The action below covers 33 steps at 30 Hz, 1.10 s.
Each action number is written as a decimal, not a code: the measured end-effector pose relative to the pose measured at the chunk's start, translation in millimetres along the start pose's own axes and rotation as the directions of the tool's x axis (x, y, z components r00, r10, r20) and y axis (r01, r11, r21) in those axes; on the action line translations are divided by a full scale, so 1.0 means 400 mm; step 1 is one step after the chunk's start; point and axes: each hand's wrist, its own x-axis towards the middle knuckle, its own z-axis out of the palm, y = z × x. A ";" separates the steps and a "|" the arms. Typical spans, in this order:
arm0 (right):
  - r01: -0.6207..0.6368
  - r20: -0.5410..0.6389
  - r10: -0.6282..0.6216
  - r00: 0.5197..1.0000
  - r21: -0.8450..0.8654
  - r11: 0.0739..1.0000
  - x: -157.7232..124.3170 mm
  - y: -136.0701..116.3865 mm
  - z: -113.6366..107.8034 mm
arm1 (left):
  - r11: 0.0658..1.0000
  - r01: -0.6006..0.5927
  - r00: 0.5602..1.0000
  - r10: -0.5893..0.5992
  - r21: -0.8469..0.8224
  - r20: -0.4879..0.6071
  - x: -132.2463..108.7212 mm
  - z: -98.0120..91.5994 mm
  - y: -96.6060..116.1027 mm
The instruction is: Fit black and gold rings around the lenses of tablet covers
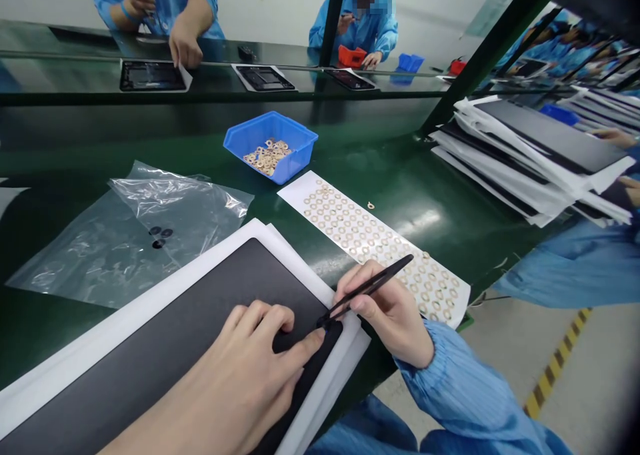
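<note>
A dark grey flat panel (200,308) lies on white sheets at the front of the bench. My left hand (250,368) rests on it with bent fingers apart, one fingertip pressed near the panel's right corner. Black tweezers (380,278) are pinched in my right hand (387,308), just beyond that corner. Their tips meet a small dark piece (323,321) beside my left fingertip; its kind is hard to make out. Past my right hand lies a white sheet (293,191) covered with rows of small tan rings.
A blue bin (295,165) holds loose tan rings. Left of it lies a clear plastic bag (100,255) with small black discs on it. Panels interleaved with white sheets are stacked (545,135) at the right. Co-workers (195,8) sit across the bench beyond a raised ledge.
</note>
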 end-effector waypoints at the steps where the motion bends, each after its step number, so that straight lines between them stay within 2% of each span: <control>1: 0.003 -0.002 -0.003 1.000 0.000 1.000 0.000 0.001 0.000 | 1.000 -0.004 1.000 0.004 0.000 -0.006 0.000 0.000 -0.001; 6: 0.049 -0.013 -0.049 0.999 -0.035 0.998 0.004 0.003 0.001 | 0.999 -0.048 0.999 0.048 -0.016 -0.020 0.002 -0.003 -0.008; 12: 0.046 -0.047 -0.047 0.998 -0.033 0.998 -0.007 -0.003 -0.002 | 1.000 0.009 1.000 -0.008 -0.021 0.020 0.002 -0.011 -0.005; 16: 0.051 -0.062 -0.055 0.997 -0.066 0.997 -0.001 -0.049 -0.008 | 1.000 -0.002 0.999 0.004 -0.029 0.044 0.001 -0.011 -0.008; 20: 0.080 -0.009 -0.083 0.997 -0.178 0.981 0.068 -0.118 0.024 | 1.000 -0.002 0.997 0.002 0.003 0.075 0.003 -0.015 -0.011; 24: 0.107 0.159 -0.076 0.984 -0.194 0.975 0.197 -0.131 0.126 | 0.999 -0.029 0.997 0.026 0.037 0.069 0.003 -0.021 -0.005; 28: 0.104 0.348 -0.038 0.937 -0.174 0.979 0.330 -0.068 0.286 | 0.996 -0.023 0.999 0.021 0.090 0.025 0.001 -0.022 -0.002; 31: 0.182 0.427 -0.061 0.902 -0.249 0.951 0.405 -0.012 0.401 | 0.991 -0.045 0.999 0.048 0.124 -0.021 0.000 -0.023 -0.005; 33: 0.238 0.444 -0.087 0.892 -0.297 0.925 0.440 0.019 0.457 | 0.987 -0.066 0.996 0.074 0.146 -0.050 -0.001 -0.023 -0.007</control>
